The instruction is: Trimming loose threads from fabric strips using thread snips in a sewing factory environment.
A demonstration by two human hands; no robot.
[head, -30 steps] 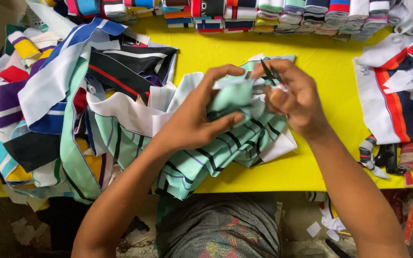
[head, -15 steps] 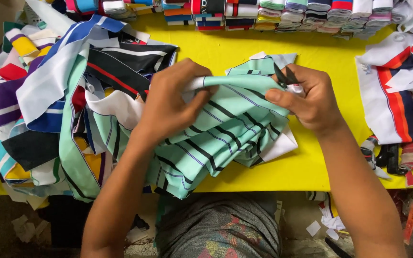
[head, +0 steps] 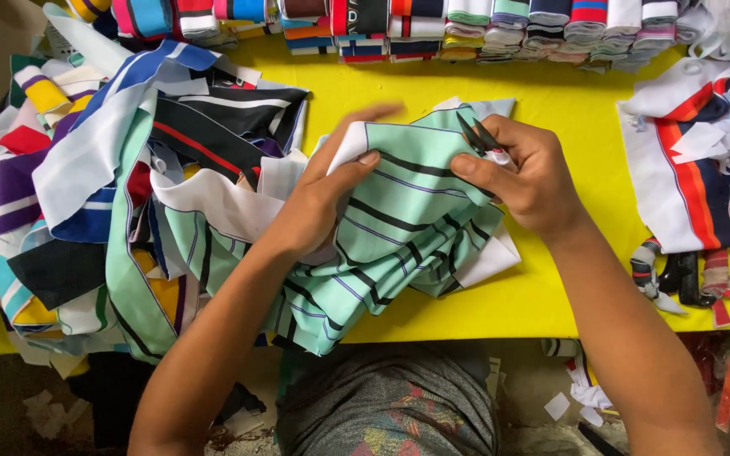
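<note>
**Figure: Both hands on a mint-green striped cloth piece at the yellow bench**

At the centre of the frame my left hand (head: 318,203) lies over the mint-green striped cloth (head: 399,228), thumb and fingers closed on its white folded edge; the outstretched fingers are motion-blurred, so I cannot tell exactly how many bear on the cloth. My right hand (head: 525,173), just right of centre, grips the cloth's upper right edge and also holds small black snips (head: 476,137), their points lying against the fabric. The cloth itself rests on the yellow bench (head: 551,295), its lower part drooping over the near edge toward my lap.

At the left of the frame a loose pile of cut striped pieces (head: 86,194) overlaps the cloth's left side. Along the top edge runs a row of folded knit trims (head: 466,25). At the right edge lies a red, white and navy striped piece (head: 694,186), with small offcuts (head: 678,279) below it.

Risks, as I judge them: the snip points sit close to my left thumb and could nick it or the fabric if the cloth shifts; the overhanging part may drag the piece off the bench; and the overlapping pile could be pulled along with it.
</note>
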